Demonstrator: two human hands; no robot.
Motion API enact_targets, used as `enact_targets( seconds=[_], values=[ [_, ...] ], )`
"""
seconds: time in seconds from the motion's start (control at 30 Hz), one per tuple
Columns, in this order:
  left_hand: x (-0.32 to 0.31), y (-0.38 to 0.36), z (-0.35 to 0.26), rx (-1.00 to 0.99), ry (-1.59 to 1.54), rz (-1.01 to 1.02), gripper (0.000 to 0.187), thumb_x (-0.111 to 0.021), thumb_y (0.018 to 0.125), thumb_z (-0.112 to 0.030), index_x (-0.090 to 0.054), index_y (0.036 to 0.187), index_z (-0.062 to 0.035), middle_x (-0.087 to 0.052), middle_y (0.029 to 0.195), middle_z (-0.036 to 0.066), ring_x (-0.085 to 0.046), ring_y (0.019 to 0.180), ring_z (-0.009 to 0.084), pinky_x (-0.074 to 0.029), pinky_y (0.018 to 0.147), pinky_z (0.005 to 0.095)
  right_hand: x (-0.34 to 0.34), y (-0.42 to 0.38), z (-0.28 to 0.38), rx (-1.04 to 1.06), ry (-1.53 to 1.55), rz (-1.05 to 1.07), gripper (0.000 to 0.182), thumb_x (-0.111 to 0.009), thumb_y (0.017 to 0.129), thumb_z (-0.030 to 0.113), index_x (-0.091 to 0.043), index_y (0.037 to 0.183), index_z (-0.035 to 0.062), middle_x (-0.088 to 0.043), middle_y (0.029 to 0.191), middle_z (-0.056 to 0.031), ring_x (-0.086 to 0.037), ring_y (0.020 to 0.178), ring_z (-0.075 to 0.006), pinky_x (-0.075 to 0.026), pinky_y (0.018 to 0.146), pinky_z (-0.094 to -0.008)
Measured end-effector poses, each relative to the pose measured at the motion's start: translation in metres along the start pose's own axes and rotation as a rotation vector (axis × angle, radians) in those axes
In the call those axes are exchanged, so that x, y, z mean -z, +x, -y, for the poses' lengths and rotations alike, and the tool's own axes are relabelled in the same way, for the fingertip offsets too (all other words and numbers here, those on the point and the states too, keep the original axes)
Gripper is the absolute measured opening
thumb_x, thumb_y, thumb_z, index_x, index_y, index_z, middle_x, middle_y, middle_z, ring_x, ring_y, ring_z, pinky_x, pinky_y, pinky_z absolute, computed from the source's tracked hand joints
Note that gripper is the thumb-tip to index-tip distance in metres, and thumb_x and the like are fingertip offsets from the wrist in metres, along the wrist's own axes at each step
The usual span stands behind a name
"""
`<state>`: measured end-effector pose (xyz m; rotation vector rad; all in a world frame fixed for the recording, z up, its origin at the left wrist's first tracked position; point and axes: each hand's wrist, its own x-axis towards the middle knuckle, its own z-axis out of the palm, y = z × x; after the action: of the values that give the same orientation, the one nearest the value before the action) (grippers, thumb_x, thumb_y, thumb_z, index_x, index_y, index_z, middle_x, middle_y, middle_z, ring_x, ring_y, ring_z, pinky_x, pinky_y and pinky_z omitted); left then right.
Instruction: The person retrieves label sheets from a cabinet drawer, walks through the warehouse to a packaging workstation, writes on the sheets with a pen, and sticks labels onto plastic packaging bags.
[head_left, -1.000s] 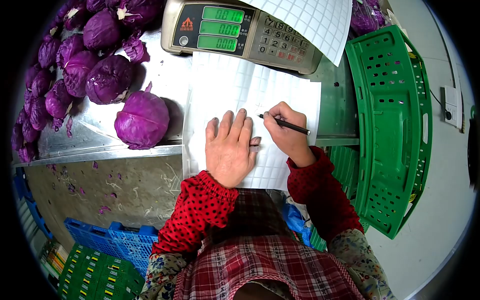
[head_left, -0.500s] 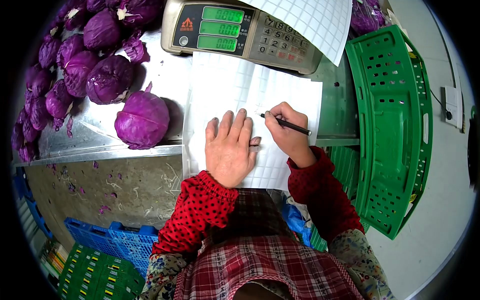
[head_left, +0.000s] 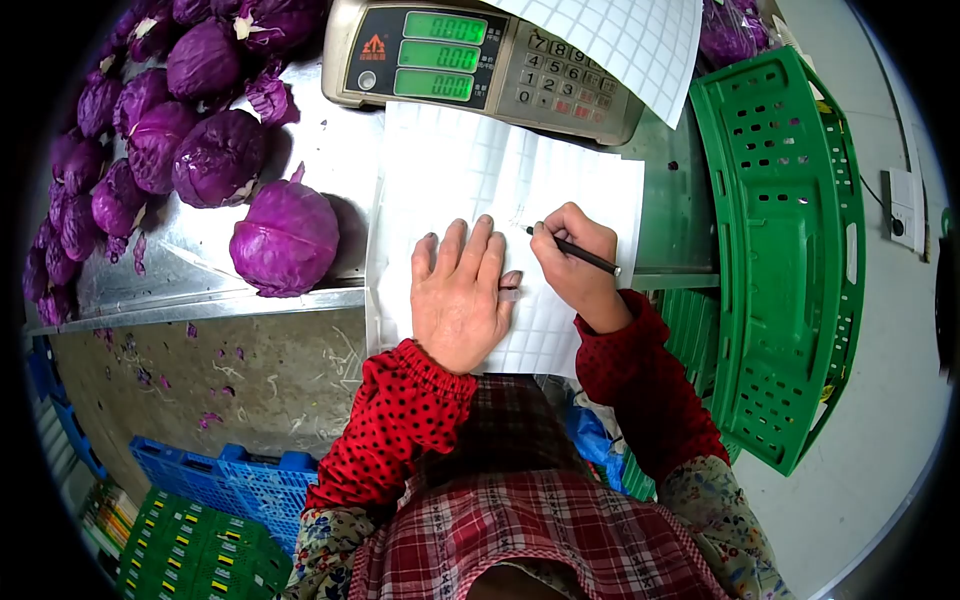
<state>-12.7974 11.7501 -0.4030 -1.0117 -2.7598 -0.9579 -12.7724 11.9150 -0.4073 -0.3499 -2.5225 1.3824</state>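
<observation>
My left hand [head_left: 460,293] lies flat on a white sheet of paper [head_left: 430,160], its fingers stretched out toward the scale. In my right hand [head_left: 578,258] is a black pen [head_left: 585,256], pinched between thumb and fingers. The pen's tip is at faint marks on the paper, a little right of my left fingertips. A single red cabbage [head_left: 284,238] sits on the metal table just left of the paper. Beyond the paper stands a digital scale [head_left: 430,60] with green lit displays, partly covered by another gridded sheet [head_left: 620,45].
Several red cabbages [head_left: 160,145] are heaped at the left of the metal table [head_left: 200,240]. A green plastic crate [head_left: 780,260] stands on edge at the right. Below left are a blue pallet [head_left: 240,480] and green crates [head_left: 195,545] on the floor.
The pen tip has shifted slightly to the right along the paper with my right hand. My left hand stays in place.
</observation>
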Motion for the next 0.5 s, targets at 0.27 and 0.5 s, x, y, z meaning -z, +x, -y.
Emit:
enact_targets(
  seconds=[0.27,0.5],
  values=[
    [0.009,0.002,-0.001,-0.005,-0.036,0.039,0.035,-0.063,0.078,-0.008,-0.058,0.112,-0.0001,-0.060,0.118,0.014,-0.055,0.109,0.0319,-0.038,0.095,0.0435,0.006,-0.003,0.000,-0.103,0.004,0.005,0.006,-0.062,0.082,-0.001,-0.056,0.081,0.0003,-0.055,0.058,-0.0049,-0.051,0.049,-0.0081,-0.040,0.045,-0.0245],
    [0.089,0.005,-0.020,0.407,-0.686,-0.014,0.016,-0.067,0.082,-0.006,-0.056,0.071,-0.0013,-0.057,0.067,0.012,-0.056,0.061,0.0263,-0.045,0.055,0.0336,0.043,-0.004,0.025,-0.217,0.333,-0.004,0.021,-0.051,0.095,0.009,-0.060,0.110,-0.0025,-0.067,0.085,-0.0099,-0.058,0.070,-0.0103,-0.049,0.064,-0.0219]
  ],
)
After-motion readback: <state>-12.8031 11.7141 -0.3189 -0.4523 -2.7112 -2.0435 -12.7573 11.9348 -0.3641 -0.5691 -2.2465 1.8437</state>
